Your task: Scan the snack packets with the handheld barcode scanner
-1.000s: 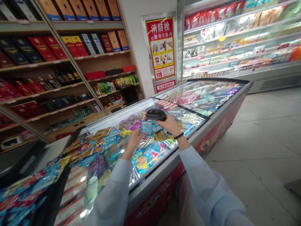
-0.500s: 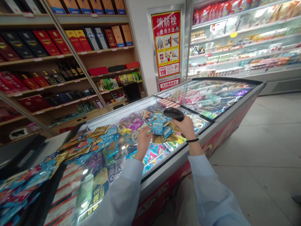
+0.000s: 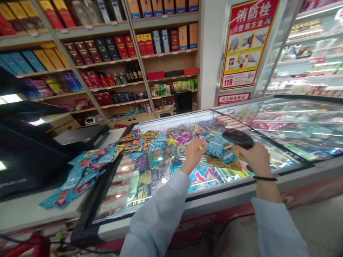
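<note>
My right hand [image 3: 255,159], with a black band at the wrist, is closed round the handle of a black barcode scanner [image 3: 238,138]. The scanner's head points left, over a pile of blue and gold snack packets [image 3: 226,162] on the glass lid of a chest freezer [image 3: 163,192]. Beside it, my left hand [image 3: 194,153] has its fingers pinched at the left edge of a blue snack packet [image 3: 214,148]; the fingertips are partly blurred. A second spread of blue and gold packets [image 3: 146,142] lies on the glass to the left.
More blue and red packets [image 3: 77,178] lie on a white counter [image 3: 29,214] at left, beside a dark machine [image 3: 29,150]. Shelves of boxes and bottles [image 3: 107,50] line the back wall. A red fire-hydrant poster [image 3: 248,46] hangs behind the freezer, and a refrigerated display [image 3: 313,60] stands right.
My view has swung left, bringing the counter and dark machine further into sight. The scanner and the blue packet stay in my hands, close together.
</note>
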`<state>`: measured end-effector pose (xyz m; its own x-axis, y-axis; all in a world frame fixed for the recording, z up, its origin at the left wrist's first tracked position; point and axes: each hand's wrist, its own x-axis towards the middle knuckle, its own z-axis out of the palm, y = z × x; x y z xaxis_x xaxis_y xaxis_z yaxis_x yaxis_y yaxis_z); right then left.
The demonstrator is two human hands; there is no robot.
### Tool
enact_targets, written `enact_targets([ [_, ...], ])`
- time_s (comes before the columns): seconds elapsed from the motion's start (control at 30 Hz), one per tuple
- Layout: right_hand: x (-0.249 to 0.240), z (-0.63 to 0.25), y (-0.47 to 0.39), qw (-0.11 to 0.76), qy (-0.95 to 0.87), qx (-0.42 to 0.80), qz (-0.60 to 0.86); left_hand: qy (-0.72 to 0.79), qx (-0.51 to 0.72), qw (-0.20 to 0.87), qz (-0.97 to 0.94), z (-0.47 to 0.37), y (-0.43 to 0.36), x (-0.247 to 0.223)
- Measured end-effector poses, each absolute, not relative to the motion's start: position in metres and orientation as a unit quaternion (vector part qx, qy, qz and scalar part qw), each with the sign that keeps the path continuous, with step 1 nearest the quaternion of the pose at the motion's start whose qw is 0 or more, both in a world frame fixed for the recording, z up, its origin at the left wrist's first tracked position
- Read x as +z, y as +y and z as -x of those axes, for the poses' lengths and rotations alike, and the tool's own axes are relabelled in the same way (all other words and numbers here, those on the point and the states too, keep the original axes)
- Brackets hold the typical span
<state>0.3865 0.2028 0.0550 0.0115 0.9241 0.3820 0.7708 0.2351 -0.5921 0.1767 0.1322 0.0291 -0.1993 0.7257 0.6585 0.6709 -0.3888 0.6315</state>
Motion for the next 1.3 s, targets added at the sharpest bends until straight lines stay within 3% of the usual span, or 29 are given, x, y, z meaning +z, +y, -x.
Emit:
enact_targets([
  [0.23,0.077,-0.332,0.182,0.397,-0.754,0.121,0.509,0.614,0.532,-0.018,-0.583,-0.076,0.073,0.059],
  [0.53,0.088,-0.209,0.139,0.354,-0.856,0.176,0.333,0.781,0.411,-0.083,-0.464,0.052,-0.030,0.035],
  [0.83,0.060,-0.167,0.116,0.280,-0.913,0.097,0.280,0.876,0.137,-0.146,-0.439,0.063,-0.041,0.023],
  [1.0,0.054,-0.165,0.109,0.258,-0.918,0.049,0.296,0.886,0.113,-0.128,-0.432,0.067,-0.037,0.015],
  [1.3,0.052,-0.170,0.114,0.335,-0.890,0.088,0.296,0.879,0.118,-0.112,-0.448,0.069,-0.034,0.009],
])
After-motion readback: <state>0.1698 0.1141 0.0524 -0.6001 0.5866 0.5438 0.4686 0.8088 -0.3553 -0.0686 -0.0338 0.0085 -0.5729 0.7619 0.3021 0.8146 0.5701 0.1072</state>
